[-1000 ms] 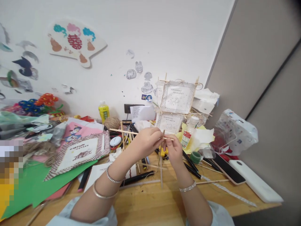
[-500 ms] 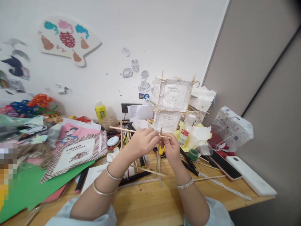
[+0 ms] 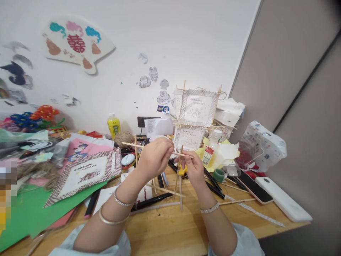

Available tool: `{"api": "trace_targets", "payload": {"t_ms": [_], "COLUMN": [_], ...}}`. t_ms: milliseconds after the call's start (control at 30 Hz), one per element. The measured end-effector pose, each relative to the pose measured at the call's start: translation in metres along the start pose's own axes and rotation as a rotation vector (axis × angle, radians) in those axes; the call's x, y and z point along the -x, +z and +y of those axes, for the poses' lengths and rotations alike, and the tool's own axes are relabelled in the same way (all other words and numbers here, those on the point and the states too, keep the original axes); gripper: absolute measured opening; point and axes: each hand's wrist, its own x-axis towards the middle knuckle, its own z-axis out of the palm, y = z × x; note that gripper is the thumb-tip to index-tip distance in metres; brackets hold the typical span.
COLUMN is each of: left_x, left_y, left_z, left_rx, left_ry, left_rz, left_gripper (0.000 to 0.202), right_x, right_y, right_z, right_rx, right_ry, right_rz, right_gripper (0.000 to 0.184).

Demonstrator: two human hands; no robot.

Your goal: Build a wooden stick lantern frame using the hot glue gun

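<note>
A square frame of thin wooden sticks [image 3: 177, 177] hangs tilted over the table, its sticks crossing at the corners. My right hand [image 3: 195, 169] pinches the frame's upper right corner between thumb and fingers, where the top stick's end pokes out. Just left of that corner, my left hand [image 3: 156, 156] is closed in a pinch in front of the top stick. Whatever lies between its fingertips is hidden or too fine to see. Below and behind the frame are black pens [image 3: 153, 202] and a yellow tool [image 3: 183, 170], partly covered.
Behind stands a paper-covered stick lantern [image 3: 199, 106], with a glue bottle [image 3: 212, 145] beside it. On the right lie a phone [image 3: 255, 186] and a white power bank [image 3: 283, 199]. At left are a patterned paper panel [image 3: 87, 174], green sheet [image 3: 34, 213] and twine ball [image 3: 124, 139].
My left hand has drawn back left from the corner, leaving a gap between the hands. The frame has shifted slightly left and tilted; my right hand stays at its corner.
</note>
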Motion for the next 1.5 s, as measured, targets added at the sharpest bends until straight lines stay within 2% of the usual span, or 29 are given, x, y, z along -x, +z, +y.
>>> {"api": "trace_targets", "payload": {"t_ms": [100, 167, 233, 367, 433, 567, 800, 1100, 1300, 1500], "left_x": [-0.006, -0.008, -0.007, 0.000, 0.004, 0.007, 0.008, 0.005, 0.006, 0.007], "left_y": [-0.011, -0.012, -0.008, 0.004, 0.008, 0.010, 0.013, 0.013, 0.013, 0.011], "left_z": [0.003, 0.002, 0.000, -0.006, -0.008, -0.009, -0.010, -0.005, -0.007, -0.006], "left_rx": [-0.093, -0.167, -0.196, -0.137, -0.086, -0.013, -0.008, -0.109, -0.070, -0.005], "left_ry": [0.010, -0.001, 0.008, 0.086, 0.067, 0.021, 0.033, 0.057, 0.034, -0.025], "left_rz": [-0.057, -0.086, -0.120, -0.293, -0.323, -0.316, -0.304, -0.321, -0.299, -0.333], "left_gripper": [0.025, 0.022, 0.018, 0.033, 0.032, 0.027, 0.025, 0.017, 0.021, 0.027], "right_x": [0.000, 0.001, 0.001, 0.003, 0.004, 0.004, 0.004, 0.002, 0.002, 0.002], "right_y": [0.001, 0.001, 0.000, -0.001, -0.002, -0.002, -0.002, -0.001, -0.002, -0.003], "right_z": [0.000, 0.000, 0.000, -0.001, -0.001, 0.000, 0.000, -0.003, -0.004, -0.003], "right_rx": [0.004, 0.005, 0.022, 0.079, 0.078, 0.031, 0.066, 0.038, 0.043, 0.042], "right_ry": [-0.001, -0.004, -0.012, -0.016, -0.019, -0.016, 0.015, 0.038, 0.042, 0.044], "right_rz": [0.005, 0.004, 0.006, 0.039, 0.042, 0.031, 0.047, 0.057, 0.036, 0.039], "right_gripper": [0.025, 0.025, 0.026, 0.026, 0.026, 0.024, 0.029, 0.029, 0.028, 0.029]}}
